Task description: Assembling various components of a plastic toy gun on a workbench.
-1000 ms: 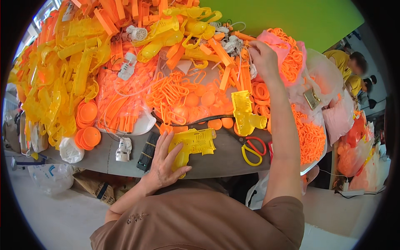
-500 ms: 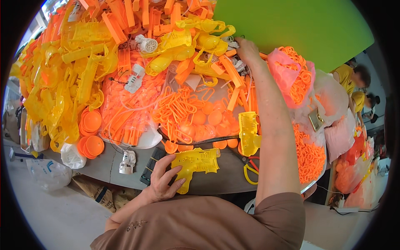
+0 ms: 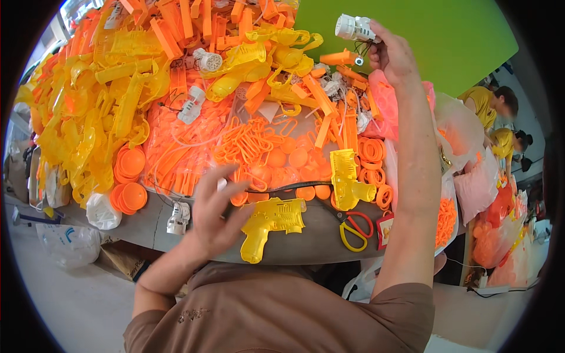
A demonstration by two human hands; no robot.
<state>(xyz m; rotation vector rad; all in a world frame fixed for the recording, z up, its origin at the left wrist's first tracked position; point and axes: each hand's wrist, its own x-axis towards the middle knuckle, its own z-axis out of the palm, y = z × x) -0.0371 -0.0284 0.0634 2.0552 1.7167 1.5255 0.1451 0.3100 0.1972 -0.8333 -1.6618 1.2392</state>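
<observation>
My right hand (image 3: 398, 57) is raised at the upper right, with its fingers closed on a white cylindrical plastic module (image 3: 355, 27). Dark wires dangle from the module, and an orange block-shaped part (image 3: 340, 57) with a small round silver end hangs just below it. My left hand (image 3: 213, 219) hovers, fingers spread and slightly blurred, holding nothing visible. Just right of it, a yellow toy-gun half shell (image 3: 272, 225) lies on the grey table edge. Another yellow half shell (image 3: 348, 180) rests farther right. Red-and-yellow-handled scissors (image 3: 355, 232) lie below that one.
Yellow shells (image 3: 100, 129) are heaped at left, beside stacked orange discs (image 3: 128, 197). Orange hooks (image 3: 250, 140) and balls (image 3: 276, 157) fill the middle. Another white module (image 3: 179, 218) sits near the front edge. A green board (image 3: 447, 41) stands behind; two people in yellow (image 3: 484, 107) are at far right.
My right hand has lifted out of the pile with the white module and its hanging parts. My left hand has let go of the near yellow half shell and shifted left.
</observation>
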